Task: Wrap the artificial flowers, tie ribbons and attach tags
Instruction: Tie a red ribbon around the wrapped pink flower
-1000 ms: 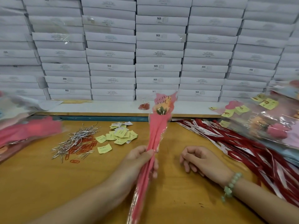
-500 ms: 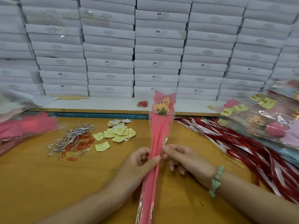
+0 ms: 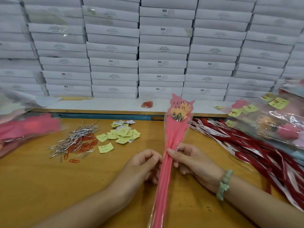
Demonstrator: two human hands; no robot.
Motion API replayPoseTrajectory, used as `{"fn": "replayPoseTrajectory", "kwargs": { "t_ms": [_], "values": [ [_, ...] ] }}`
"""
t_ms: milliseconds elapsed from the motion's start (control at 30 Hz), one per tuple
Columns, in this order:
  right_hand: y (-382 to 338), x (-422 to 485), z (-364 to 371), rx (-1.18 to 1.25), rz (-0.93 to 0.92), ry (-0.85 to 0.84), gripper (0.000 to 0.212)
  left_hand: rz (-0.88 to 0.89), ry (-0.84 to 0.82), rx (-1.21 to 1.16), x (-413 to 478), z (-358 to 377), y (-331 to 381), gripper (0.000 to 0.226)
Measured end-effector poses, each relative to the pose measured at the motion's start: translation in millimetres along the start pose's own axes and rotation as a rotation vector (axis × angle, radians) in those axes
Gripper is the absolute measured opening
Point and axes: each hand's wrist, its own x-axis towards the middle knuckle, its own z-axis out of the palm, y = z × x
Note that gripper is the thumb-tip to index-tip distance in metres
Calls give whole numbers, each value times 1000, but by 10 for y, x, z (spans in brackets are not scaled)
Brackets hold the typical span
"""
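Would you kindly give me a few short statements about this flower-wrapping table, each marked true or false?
1. Both the left hand and the right hand hold the artificial flower in its pink-and-clear plastic sleeve. True.
2. The pale green bead bracelet is on the left wrist. False: it is on the right wrist.
3. The loose pile of small yellow paper tags lies on the wooden table, left of the flower. True.
4. The bundle of red and white ribbons lies left of the flower. False: it lies to the flower's right.
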Motion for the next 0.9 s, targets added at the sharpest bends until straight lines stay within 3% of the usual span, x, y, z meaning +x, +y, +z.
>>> {"fn": "replayPoseTrajectory", "kwargs": {
  "t_ms": [500,900],
  "values": [
    [-11,-17,31,-82,-38,-56,29,-214,-336,-310,117,-172,114,27],
    [-23,-29,52,-118,-58,-55,27,-201,-331,-324,134,-197,65,15]
  ]
}}
